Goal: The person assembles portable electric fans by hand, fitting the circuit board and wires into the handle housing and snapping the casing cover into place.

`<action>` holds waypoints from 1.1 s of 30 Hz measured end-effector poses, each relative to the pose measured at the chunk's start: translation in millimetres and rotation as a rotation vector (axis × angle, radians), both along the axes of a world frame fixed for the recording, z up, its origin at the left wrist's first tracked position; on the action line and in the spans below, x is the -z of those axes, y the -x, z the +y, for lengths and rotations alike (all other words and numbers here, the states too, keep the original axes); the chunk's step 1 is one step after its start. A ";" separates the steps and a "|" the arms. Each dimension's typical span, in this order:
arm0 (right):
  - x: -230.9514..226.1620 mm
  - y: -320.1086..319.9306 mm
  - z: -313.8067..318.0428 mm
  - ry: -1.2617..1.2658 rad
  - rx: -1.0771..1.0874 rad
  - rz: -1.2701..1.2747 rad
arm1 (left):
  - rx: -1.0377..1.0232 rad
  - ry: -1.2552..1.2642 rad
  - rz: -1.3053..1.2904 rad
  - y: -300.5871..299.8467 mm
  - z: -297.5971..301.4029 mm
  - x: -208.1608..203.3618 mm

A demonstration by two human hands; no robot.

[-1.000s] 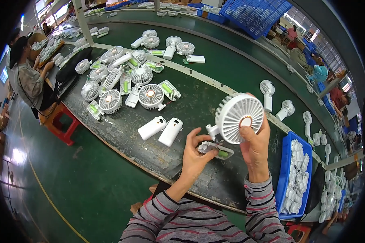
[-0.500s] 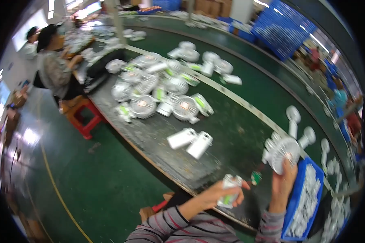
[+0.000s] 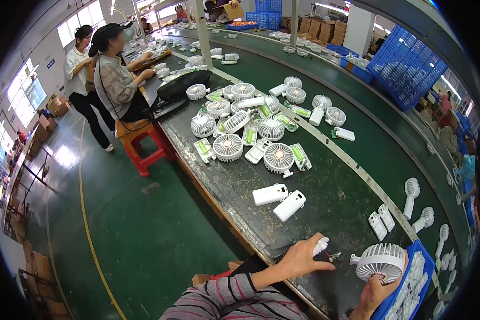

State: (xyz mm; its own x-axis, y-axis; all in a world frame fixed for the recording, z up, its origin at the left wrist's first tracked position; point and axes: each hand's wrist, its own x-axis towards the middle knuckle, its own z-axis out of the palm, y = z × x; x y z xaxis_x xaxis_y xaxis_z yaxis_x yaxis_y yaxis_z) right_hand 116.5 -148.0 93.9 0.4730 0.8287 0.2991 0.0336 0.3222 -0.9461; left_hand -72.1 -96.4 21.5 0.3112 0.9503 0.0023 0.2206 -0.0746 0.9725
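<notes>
Your right grip [image 3: 376, 293] holds the round white ribbed-plastic fan head [image 3: 380, 263] near the desk's [image 3: 330, 208] near edge, beside the blue plastic tray [image 3: 418, 246]. Left grip [image 3: 303, 259] closed on a white plastic piece [image 3: 320, 246], mostly hidden. Fan head: likely light, stiff; hold its rim, don't tug the fragile-looking thin reddish wires [image 3: 334, 257].

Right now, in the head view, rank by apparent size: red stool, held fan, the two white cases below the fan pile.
1. Red stool
2. Held fan
3. White cases: these two look alike, so I leave them unranked against each other.
</notes>
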 end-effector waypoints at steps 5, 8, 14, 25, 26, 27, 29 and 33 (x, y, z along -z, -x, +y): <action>16.7 -14.3 -13.3 -0.031 -0.123 0.019 | -0.063 0.279 -0.561 -4.5 7.1 3.9; 17.3 10.4 -17.3 0.044 -0.120 0.245 | -0.069 0.519 -0.580 -15.2 13.8 1.5; 22.8 19.2 -8.3 0.134 -0.253 0.381 | 0.106 0.609 -0.832 -21.9 0.3 23.0; 31.2 2.0 27.4 0.262 -0.296 0.365 | 0.294 0.799 -0.876 -9.7 -25.1 -10.4; 34.5 1.3 29.7 0.240 -0.318 0.384 | 0.290 0.813 -0.873 -10.4 -25.6 -16.1; 35.1 2.4 30.4 0.247 -0.351 0.358 | 0.269 0.837 -0.867 -7.8 -30.1 -17.9; 33.2 3.3 34.6 0.273 -0.399 0.310 | 0.258 0.802 -0.786 -3.3 -29.8 -27.1; 27.7 -0.5 43.1 0.294 -0.497 0.149 | 0.242 0.766 -0.647 0.2 -25.8 -33.1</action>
State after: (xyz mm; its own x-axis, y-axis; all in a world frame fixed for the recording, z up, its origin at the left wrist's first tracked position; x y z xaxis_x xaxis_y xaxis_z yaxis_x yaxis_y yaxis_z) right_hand 117.0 -104.8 66.3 0.0266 0.9995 -0.0158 -0.1938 -0.0103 -0.9810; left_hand -72.2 -122.2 54.6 0.6492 0.6791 -0.3426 -0.3001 0.6426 0.7050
